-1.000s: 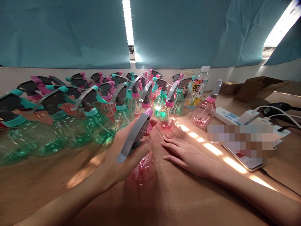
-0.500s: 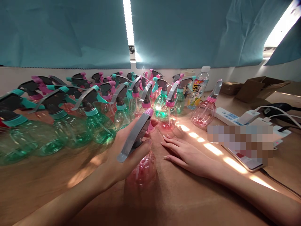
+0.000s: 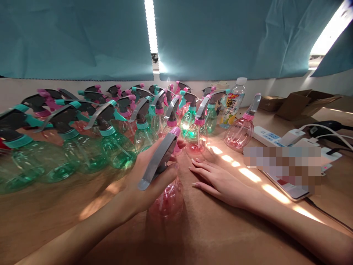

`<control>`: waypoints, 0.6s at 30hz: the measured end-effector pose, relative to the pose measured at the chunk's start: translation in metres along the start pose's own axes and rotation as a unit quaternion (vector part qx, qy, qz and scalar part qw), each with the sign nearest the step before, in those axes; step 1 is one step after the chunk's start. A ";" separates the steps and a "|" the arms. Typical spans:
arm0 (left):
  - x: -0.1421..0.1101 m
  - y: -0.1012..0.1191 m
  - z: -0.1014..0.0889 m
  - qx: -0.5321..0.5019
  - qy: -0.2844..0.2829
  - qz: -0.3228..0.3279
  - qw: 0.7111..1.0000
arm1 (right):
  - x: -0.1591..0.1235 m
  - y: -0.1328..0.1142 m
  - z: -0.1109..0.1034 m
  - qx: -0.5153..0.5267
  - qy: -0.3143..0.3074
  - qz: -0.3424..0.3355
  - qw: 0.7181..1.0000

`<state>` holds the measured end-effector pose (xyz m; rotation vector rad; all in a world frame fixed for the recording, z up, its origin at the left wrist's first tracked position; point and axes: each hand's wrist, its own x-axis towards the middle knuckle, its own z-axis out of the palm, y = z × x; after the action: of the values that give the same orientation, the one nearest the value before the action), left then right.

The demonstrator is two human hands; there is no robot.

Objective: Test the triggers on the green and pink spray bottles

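A pink transparent spray bottle (image 3: 167, 200) stands upright on the brown table in front of me. My left hand (image 3: 150, 171) is wrapped around its neck, below the grey tape-like strip over the spray head; the fingers on the far side are partly hidden. My right hand (image 3: 213, 180) lies flat on the table to the right, fingers stretched out and apart from the bottle. Just beyond my fingertips is another pink spray bottle (image 3: 196, 138), and a third pink spray bottle (image 3: 238, 132) stands farther right. Green spray bottles (image 3: 118, 149) line up on the left.
Several more spray bottles with pink or teal trim crowd the back. A labelled drink bottle (image 3: 238, 94) stands behind. At right are a white power strip (image 3: 267, 136) with chargers and cables, a phone (image 3: 293, 191), partly blurred out, and an open cardboard box (image 3: 295, 105).
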<state>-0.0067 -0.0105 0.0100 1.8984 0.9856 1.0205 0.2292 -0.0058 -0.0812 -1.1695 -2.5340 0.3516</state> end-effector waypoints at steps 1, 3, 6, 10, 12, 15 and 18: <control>0.000 0.000 0.000 0.000 0.000 0.001 1.000 | 0.000 0.000 0.000 0.000 0.000 0.000 1.000; 0.000 -0.001 0.000 0.003 0.002 0.006 1.000 | 0.000 0.000 0.000 0.002 0.002 0.001 1.000; 0.000 -0.002 0.000 0.006 0.004 0.006 1.000 | 0.000 0.001 0.001 0.002 0.004 0.002 1.000; 0.000 -0.001 0.000 0.007 0.005 0.005 1.000 | -0.001 0.001 0.001 0.006 0.001 0.001 1.000; 0.000 -0.001 0.000 0.009 0.008 0.008 1.000 | -0.001 0.001 0.000 0.009 0.001 0.000 1.000; 0.000 -0.001 0.001 0.014 0.015 0.013 1.000 | -0.001 0.000 0.000 0.016 0.008 0.001 1.000; 0.000 0.000 0.001 0.025 0.022 0.013 0.999 | -0.001 0.001 0.000 0.019 0.010 -0.002 1.000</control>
<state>-0.0060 -0.0102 0.0098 1.9403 1.0230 1.0670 0.2299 -0.0058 -0.0819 -1.1467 -2.5011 0.3833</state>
